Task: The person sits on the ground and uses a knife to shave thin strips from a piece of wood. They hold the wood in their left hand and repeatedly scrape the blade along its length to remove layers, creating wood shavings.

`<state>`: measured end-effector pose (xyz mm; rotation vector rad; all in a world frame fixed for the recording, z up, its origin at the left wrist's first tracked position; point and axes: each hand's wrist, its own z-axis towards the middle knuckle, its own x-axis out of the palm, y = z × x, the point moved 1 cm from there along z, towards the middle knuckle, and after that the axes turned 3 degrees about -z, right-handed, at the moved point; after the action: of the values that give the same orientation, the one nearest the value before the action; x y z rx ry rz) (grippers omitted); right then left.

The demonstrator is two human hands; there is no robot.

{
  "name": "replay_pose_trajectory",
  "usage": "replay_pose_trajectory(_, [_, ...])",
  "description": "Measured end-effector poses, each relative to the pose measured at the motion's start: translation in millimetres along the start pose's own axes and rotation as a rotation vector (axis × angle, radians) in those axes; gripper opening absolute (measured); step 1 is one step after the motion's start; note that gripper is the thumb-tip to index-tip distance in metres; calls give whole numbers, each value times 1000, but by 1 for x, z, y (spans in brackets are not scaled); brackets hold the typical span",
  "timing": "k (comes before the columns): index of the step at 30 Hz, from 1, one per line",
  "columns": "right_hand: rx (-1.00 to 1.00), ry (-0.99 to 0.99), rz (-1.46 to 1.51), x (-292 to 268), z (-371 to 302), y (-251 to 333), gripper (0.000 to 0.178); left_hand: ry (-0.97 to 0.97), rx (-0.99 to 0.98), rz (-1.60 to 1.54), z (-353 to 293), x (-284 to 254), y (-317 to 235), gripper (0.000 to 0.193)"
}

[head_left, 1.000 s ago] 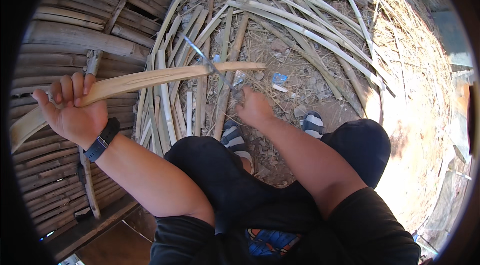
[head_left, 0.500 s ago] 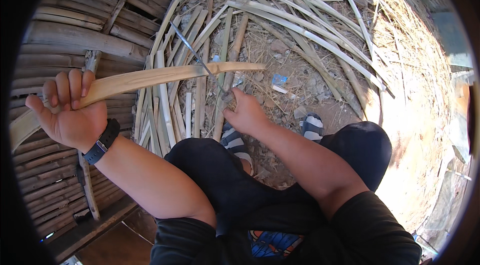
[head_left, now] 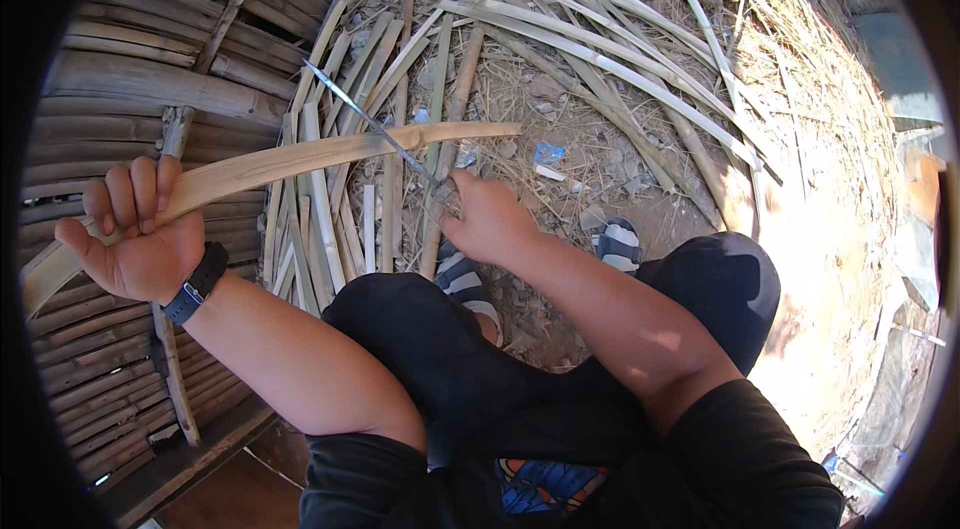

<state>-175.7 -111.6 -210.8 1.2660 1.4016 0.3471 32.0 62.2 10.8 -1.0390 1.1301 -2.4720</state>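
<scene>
My left hand [head_left: 140, 229], with a dark watch at its wrist, is closed round a long pale bamboo strip [head_left: 300, 157] near its left end. The strip slants up to the right, its far tip above the littered ground. My right hand [head_left: 485, 219] grips the handle of a long thin-bladed knife [head_left: 352, 101]. The blade points up and to the left and crosses the strip, lying against it a little short of the tip. My fingers hide most of the knife's handle.
Split bamboo strips [head_left: 600, 59] lie heaped ahead, and more [head_left: 318, 199] lean along the slatted bamboo wall [head_left: 130, 79] at left. Straw and shavings cover the sunlit ground [head_left: 820, 259] at right. My sandalled feet [head_left: 617, 244] stand below the knife.
The knife has shifted slightly left along the strip, its blade now tilted more toward the wall. My left hand keeps its hold, slightly lower in the picture.
</scene>
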Motion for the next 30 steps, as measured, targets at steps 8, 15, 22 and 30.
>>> replay_pose_trajectory(8, [172,-77,-43,15,31,-83,38,-93,40,55,3,0,3,48])
replay_pose_trajectory(15, [-3,-82,91,10,6,-16,53,-2,6,6,3,12,4,46])
replay_pose_trajectory(22, [227,-89,-24,19,30,-106,48,-41,16,52,5,18,5,47])
replay_pose_trajectory(30, [162,-133,30,28,7,-56,44,53,-39,5,1,26,-4,49])
